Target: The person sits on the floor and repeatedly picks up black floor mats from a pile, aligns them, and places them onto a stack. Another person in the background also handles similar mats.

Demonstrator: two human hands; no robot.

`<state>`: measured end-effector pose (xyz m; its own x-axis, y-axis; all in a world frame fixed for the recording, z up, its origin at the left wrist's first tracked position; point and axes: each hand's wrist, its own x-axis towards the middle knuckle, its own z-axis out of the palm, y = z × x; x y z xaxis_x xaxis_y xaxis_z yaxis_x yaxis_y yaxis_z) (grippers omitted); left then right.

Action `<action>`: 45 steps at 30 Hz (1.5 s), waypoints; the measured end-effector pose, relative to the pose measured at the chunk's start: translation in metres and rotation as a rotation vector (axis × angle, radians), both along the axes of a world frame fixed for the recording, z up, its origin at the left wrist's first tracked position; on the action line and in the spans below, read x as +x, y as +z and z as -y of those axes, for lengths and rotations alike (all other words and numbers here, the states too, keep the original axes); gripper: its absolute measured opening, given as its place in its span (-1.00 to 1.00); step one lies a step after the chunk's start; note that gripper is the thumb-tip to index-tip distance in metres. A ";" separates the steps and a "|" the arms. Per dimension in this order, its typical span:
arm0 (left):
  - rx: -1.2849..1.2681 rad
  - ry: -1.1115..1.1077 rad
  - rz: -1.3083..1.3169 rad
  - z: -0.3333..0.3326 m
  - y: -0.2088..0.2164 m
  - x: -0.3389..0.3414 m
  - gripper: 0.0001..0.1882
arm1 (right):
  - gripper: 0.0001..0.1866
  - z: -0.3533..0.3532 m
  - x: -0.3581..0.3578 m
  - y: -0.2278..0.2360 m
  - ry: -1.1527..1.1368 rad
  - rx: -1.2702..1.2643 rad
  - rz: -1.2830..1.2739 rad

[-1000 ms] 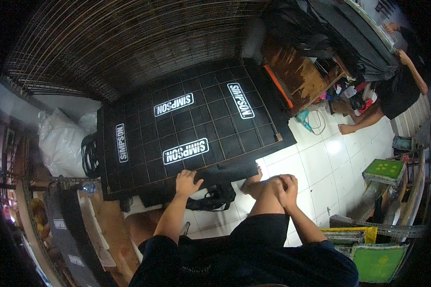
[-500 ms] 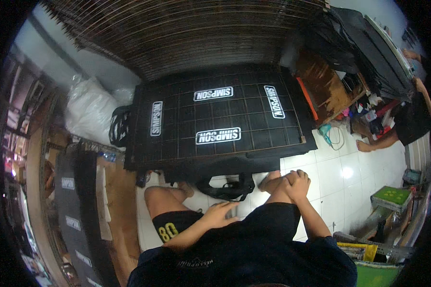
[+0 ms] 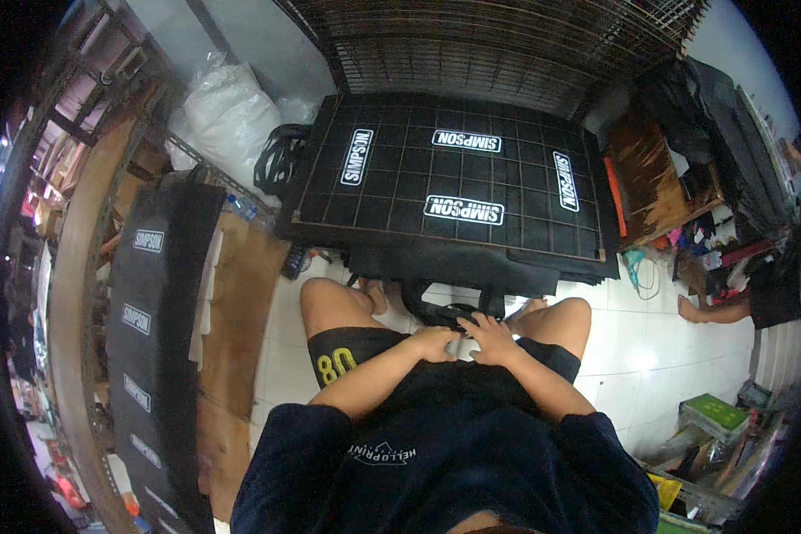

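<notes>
Both of my hands are close together above my lap, just below a black strap loop [image 3: 458, 313] that hangs from the near side of a stack. My left hand [image 3: 432, 343] has its thumb and fingers apart and seems empty. Fingers spread, my right hand [image 3: 491, 342] reaches up to the lower edge of the strap; whether it touches is unclear. Beyond my knees, a wire mesh rack [image 3: 400, 182] lies over black fabric pieces [image 3: 516, 169] with white printed labels. More black fabric [image 3: 400, 263] hangs below the rack's near edge.
Several raised wire racks [image 3: 472, 53] tilt up behind the stack. On the left, a long black printed strip [image 3: 160, 356] lies along a wooden board [image 3: 240, 338]. White plastic bags [image 3: 231, 107] stand at the back left. Another person's leg [image 3: 721, 311] and a teal tool [image 3: 632, 258] are on the right.
My right hand has left my right knee and come inward beside my left hand. The view has shifted, so the stack sits farther right and higher.
</notes>
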<state>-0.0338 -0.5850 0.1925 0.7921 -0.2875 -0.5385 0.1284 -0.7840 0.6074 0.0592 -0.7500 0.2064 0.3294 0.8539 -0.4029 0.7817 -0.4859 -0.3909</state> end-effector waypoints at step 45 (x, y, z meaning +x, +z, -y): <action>-0.348 0.037 0.213 0.028 -0.039 0.008 -0.39 | -0.68 0.007 0.024 -0.063 -0.124 0.039 -0.510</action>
<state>-0.0257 -0.6127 0.1534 0.8887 -0.3925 -0.2369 -0.0043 -0.5238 0.8518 0.0836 -0.7567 0.1433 0.1993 0.8388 -0.5066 0.4254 -0.5398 -0.7264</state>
